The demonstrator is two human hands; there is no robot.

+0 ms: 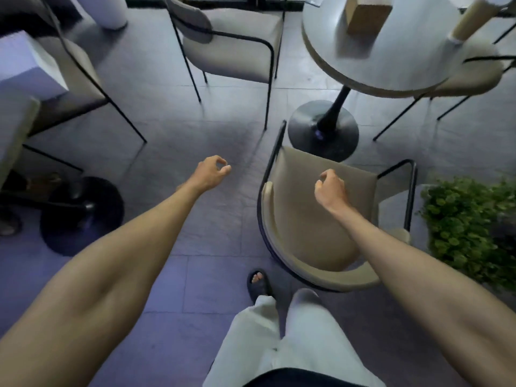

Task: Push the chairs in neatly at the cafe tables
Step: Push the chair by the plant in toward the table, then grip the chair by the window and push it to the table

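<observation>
Nearest are pale trousers (293, 344) and a black sandal (259, 283) on the grey floor (167, 275), between the two bare forearms

Both hands are stretched forward and grasp nothing. The left hand (212, 170) hangs over bare floor, fingers curled in, thumb tip meeting the forefinger. The right hand (331, 188) is clenched loosely above the seat of a beige chair (301, 236); whether it touches the seat cannot be told

This chair stands under and around the right hand, to the right of the left hand. Its curved back is on the person's side, and its open front points away and a little to the right. Its back-to-front axis runs from the sandal toward the black base (324, 129) of the round desk (391, 60). The front edge of the seat comes up to that base in view. The desk top lies beyond the right hand, carrying a brown box (365, 15)

Right of the right hand is a green plant (469, 224). Left of the left hand stand another black base (81, 216) and a left chair (75, 79), partly cut off

Beyond the left hand a second chair (231, 43) stands side-on, back to the left, seat facing right toward the desk rim, just beside it. Far right of the right hand a third chair (469, 74) has its seat partly under the rim
</observation>
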